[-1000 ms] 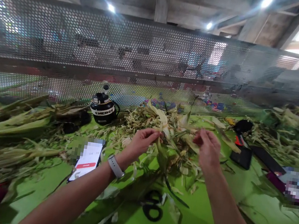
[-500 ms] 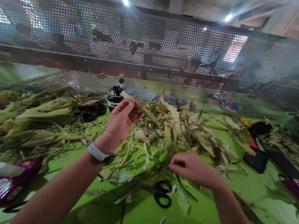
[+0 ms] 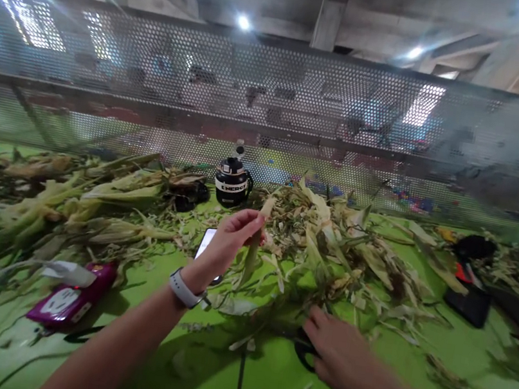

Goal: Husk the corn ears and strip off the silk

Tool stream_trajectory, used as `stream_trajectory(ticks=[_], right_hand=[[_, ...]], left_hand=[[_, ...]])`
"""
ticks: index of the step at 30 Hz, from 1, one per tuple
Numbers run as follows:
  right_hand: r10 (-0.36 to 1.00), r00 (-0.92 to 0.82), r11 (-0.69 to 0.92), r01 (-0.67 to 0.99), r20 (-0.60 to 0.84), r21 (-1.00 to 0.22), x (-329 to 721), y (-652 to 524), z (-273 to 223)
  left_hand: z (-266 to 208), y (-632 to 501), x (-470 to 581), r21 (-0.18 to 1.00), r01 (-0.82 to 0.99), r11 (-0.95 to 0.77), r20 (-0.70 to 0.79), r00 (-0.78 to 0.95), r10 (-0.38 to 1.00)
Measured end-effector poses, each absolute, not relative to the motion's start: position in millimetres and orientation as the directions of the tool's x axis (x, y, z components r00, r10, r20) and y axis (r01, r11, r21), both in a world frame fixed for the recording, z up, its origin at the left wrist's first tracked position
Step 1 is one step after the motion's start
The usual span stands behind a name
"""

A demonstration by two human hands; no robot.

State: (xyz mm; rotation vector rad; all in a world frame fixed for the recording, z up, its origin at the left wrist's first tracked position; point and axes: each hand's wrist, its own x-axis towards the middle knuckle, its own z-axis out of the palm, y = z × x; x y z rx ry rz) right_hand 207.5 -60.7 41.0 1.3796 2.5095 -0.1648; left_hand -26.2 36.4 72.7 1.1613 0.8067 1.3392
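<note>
My left hand (image 3: pixel 227 242) is raised over the green table, thumb and fingers pinched on a strip of corn husk (image 3: pixel 251 261) that hangs down from them. A pale watch band circles that wrist. Lower right, my right hand (image 3: pixel 343 353) lies over the black-handled scissors (image 3: pixel 303 357), its fingers curled at the handle loops and covering part of them. Just beyond both hands spreads a heap of dry corn husks (image 3: pixel 325 230), with torn shreds around it. Behind my left hand a lit phone (image 3: pixel 206 240) lies partly hidden.
A black jug lettered "ENERGY" (image 3: pixel 232 184) stands at the back before a perforated metal screen (image 3: pixel 273 102). More husks (image 3: pixel 113 195) are piled left, near a purple power strip (image 3: pixel 71 299) with a plugged-in cable. Another dark phone (image 3: pixel 467 307) lies right.
My right hand has moved down from the husk heap onto the scissors. My left hand has lowered and turned, so the husk strip now hangs downward. The view has shifted left.
</note>
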Motion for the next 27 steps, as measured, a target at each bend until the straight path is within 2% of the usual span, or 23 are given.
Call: stream_trajectory(ticks=[4,8,12,17,22,25,27], right_hand=[[0.799,-0.541,0.556,0.831,-0.262,-0.020,216,-63,22],[0.830,-0.497,0.490,0.867,-0.252,-0.092,224,-67,23],[0.845,-0.380,0.328,0.924,-0.375,-0.195,238,-69,45],[0.816,-0.249,0.050,0.930,-0.522,-0.365,269,-67,52],[0.729,-0.283,-0.191,0.791,-0.623,-0.582,288,-61,45],[0.771,-0.311,-0.281,0.617,-0.556,-0.735,278,-58,53],[0.821,-0.327,-0.253,0.526,-0.468,-0.812,263,-58,61]], left_hand=[[69,34,-30,0.963,-0.220,-0.157,0.209,0.237,0.949],[68,38,-34,0.966,-0.195,-0.168,0.221,0.290,0.931],[67,42,-38,0.962,-0.202,-0.185,0.242,0.313,0.918],[63,47,-42,0.962,-0.189,-0.198,0.254,0.349,0.902],[63,48,-41,0.969,-0.154,-0.193,0.239,0.378,0.894],[65,43,-36,0.973,-0.152,-0.172,0.220,0.413,0.884],[65,39,-32,0.974,-0.170,-0.152,0.212,0.434,0.875]])
